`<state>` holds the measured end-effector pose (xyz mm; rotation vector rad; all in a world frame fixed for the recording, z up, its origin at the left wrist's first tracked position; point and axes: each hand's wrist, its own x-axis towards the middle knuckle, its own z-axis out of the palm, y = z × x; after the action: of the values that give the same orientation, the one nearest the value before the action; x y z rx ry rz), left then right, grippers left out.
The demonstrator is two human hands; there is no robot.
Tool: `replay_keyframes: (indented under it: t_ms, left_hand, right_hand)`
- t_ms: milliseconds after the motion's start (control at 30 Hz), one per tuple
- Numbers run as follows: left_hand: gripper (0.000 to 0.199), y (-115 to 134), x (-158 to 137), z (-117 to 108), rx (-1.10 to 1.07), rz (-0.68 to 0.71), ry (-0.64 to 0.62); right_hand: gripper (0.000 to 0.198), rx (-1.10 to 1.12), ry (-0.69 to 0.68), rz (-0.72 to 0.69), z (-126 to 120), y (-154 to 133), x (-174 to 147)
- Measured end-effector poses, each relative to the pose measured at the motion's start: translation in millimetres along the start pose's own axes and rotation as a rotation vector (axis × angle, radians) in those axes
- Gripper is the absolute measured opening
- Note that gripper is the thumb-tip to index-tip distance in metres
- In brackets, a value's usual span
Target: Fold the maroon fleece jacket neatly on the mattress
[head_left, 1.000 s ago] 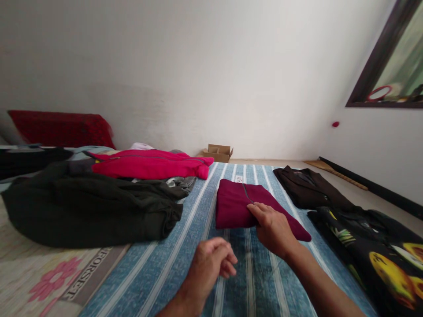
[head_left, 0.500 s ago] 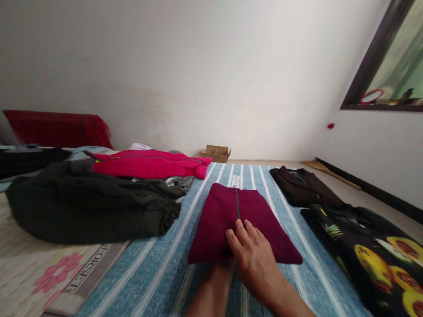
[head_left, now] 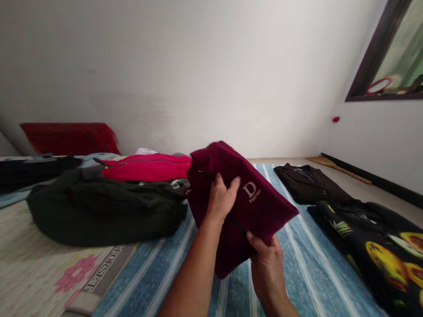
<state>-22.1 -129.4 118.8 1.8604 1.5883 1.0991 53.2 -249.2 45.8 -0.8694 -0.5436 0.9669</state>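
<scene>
A folded maroon zip-up top, with a white letter D and small lettering on it, hangs tilted above the striped blue sheet. My left hand grips it around the middle, its thumb and a fingertip showing against the cloth. Lower down, my right hand is closed on the near edge, thumb on the upper face; the fingers behind the cloth are partly hidden.
To the left lie a dark green garment, a bright pink zip garment and black clothing. On the right are a folded dark brown top and a black fruit-print garment. A red cloth-covered object stands by the wall.
The maroon top has come up off the sheet and turned, now showing its lettered face. Both hands have shifted and hold it; earlier the right hand rested on top, with the left underneath.
</scene>
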Motion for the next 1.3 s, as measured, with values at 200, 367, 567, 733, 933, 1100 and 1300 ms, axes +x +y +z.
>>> replay_keyframes:
  t_ms: [200,367,567,733,933,1100,1300]
  left_hand:
    - [0.072,-27,-19,71,0.476,-0.108,-0.399]
    - [0.072,-44,-31,82,0.522,-0.037,-0.355]
    - [0.067,-40,-29,80,0.525,0.036,-0.403]
    - [0.067,-44,-32,88,0.542,0.066,-0.386]
    - [0.067,-45,-34,88,0.56,0.082,-0.373]
    - [0.067,-49,-39,90,0.563,0.116,-0.351]
    - [0.065,-47,-41,83,0.502,0.133,-0.39]
  right_hand:
    - [0.078,0.253,0.149,0.37,-43,30,12]
    - [0.066,0.251,0.088,0.421,-57,26,7]
    - [0.043,-0.002,-0.035,0.61,-84,17,-7]
    - [0.046,-0.71,-0.31,0.29,-83,-23,-10]
    - [0.034,-1.353,-0.4,-0.544,-58,-39,59]
    - [0.059,-1.724,-0.334,-0.337,-96,17,97]
    - [0.062,-1.725,-0.317,-0.366,-113,29,95]
